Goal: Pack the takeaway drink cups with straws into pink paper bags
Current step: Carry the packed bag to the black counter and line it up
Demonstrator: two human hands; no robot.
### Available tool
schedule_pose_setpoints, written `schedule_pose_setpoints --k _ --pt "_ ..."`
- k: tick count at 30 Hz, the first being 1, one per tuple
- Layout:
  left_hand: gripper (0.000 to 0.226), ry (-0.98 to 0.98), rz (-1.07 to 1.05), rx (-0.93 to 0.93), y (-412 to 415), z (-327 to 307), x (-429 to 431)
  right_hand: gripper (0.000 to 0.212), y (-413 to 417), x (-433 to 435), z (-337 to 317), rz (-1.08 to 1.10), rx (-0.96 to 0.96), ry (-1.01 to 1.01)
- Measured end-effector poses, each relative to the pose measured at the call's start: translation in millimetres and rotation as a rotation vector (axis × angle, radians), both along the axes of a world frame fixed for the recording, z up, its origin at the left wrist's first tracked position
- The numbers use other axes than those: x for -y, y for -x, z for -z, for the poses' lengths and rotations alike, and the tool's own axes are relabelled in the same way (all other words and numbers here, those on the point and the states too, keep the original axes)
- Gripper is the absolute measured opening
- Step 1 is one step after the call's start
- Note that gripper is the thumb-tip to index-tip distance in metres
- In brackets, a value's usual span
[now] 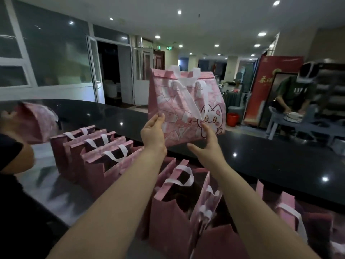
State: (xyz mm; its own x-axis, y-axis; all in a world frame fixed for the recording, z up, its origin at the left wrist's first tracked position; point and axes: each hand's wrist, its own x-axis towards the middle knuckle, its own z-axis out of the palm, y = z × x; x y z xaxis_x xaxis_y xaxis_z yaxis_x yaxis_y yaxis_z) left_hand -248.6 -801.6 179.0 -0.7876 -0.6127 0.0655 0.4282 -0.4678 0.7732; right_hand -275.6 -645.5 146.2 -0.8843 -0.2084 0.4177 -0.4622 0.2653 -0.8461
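Head view, the only camera.

Both forearms reach forward and up. Between the two hands a pink bag (183, 103) stands upright, a little tilted, over the near edge of the black counter (261, 156). It has a cat print (211, 116) and white handles (186, 79). I cannot tell whether its base rests on the counter or hangs just above it, and I cannot see inside it.

Left hand (154, 133): seen from the back; fingers (160, 117) straight and close together, laid flat against the bag's lower left edge; nothing curled round it.

Right hand (207, 144): fingers straight and pointing up, tips touching the bag's front just below the cat; thumb (193, 147) spread wide to the side, near the bag's bottom edge; a flat, spread contact, no pinch.

Lower surface, below the hands: a row of pink bags (97, 152) stands to the left, mouths open, insides dark; more open bags (173, 202) sit between and under the forearms; one further bag (287, 208) is at the right.

Far left: another person's hand (7, 116) is on a blurred pink bag (37, 120); the grip is too blurred to read.

Background right: a person in a green top (295, 92) bends over a stack of plates (294, 116); a red bucket (232, 118) stands on the floor.
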Motion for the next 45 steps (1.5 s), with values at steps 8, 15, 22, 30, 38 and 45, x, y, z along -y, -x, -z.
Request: schedule_pose_setpoints --k 8,15,22,30,38,45 --pt "0.011 0.031 0.011 0.05 124 21 20 0.089 110 33 19 -0.11 0.139 0.037" --pt "0.016 0.12 0.11 0.168 199 62 32 0.107 192 60 53 -0.189 0.336 0.015" --pt "0.023 0.456 0.291 0.201 216 97 55 0.092 218 84 79 0.141 0.338 -0.021" --pt "0.045 0.826 0.058 0.243 256 90 149 0.095 219 100 67 0.294 0.367 -0.044" --pt "0.025 0.993 0.281 0.282 305 104 162 0.061 241 142 68 0.432 0.322 0.035" --pt "0.023 1.02 0.102 0.278 316 90 239 0.02 283 216 62 0.379 0.276 -0.032"
